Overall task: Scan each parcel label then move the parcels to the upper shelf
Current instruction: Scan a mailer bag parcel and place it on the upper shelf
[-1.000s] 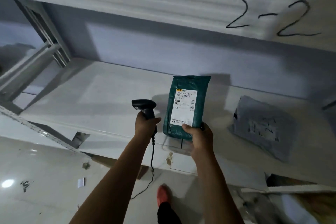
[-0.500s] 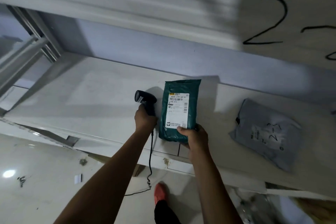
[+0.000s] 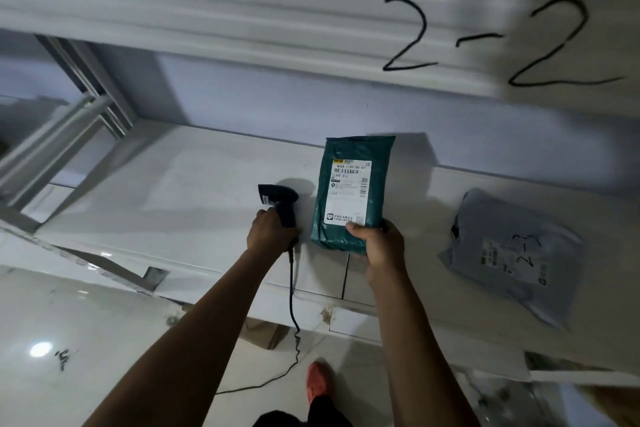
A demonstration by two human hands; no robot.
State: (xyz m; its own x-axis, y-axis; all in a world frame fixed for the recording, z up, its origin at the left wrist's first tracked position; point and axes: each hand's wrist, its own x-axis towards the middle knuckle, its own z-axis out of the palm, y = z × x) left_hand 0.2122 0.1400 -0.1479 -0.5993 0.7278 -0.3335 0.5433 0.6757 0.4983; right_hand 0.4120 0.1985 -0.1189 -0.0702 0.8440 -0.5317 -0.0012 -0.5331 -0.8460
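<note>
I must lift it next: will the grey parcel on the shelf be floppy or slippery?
Probably floppy: the grey parcel lies flat and wrinkled on the shelf. Its plastic skin may slide. It looks thin, so likely light.

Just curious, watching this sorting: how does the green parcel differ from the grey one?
The green parcel is held upright by the right hand, while the grey parcel lies flat on the shelf, untouched. The green parcel shows a clean white printed label, whereas the grey parcel has dark handwriting scrawled over its label. Both look like soft plastic mailing bags.
</note>
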